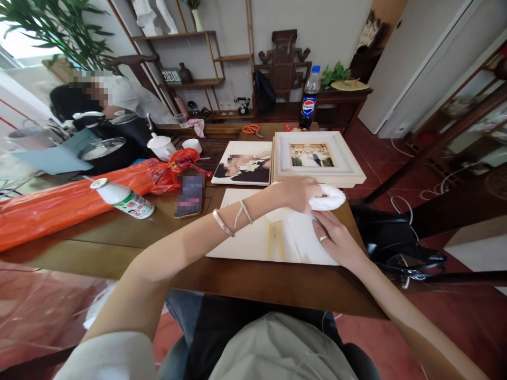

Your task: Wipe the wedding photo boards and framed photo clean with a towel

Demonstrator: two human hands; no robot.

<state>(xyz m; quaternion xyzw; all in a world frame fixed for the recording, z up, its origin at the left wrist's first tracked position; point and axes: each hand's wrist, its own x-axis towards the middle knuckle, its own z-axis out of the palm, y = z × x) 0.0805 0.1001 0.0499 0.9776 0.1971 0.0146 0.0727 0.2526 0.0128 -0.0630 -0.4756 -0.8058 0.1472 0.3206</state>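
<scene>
Left hand (296, 193) is closed around a wad of white cloth (327, 198), which sticks out past the knuckles at the far right corner of a pale board (253, 240). The forearm crosses in from the lower left, with bracelets at the wrist. Right hand (337, 240) lies flat and open on the right edge of the same board, fingers stretched out and a ring on one finger, just below the cloth and close to the left hand.

The pale board lies flat on the wooden table (119, 237), directly in front of the person, at the near edge. Its surface is glossy, and what is on it cannot be made out.

Beyond it, almost touching the left hand, lies a white picture frame (348, 171) with a photograph inside. An unframed photo print (241, 166) lies just to the left of the frame.

Left of the board lie a phone (190, 195), a white bottle (124, 199) on its side and a long orange plastic bag (59, 206).

At the far edge of the table are a cola bottle (309, 97), standing upright, and orange-handled scissors (251, 128). Another person (119, 95) is at the upper left, behind cookware.

A black bag (396, 248) sits at the table's right side.
</scene>
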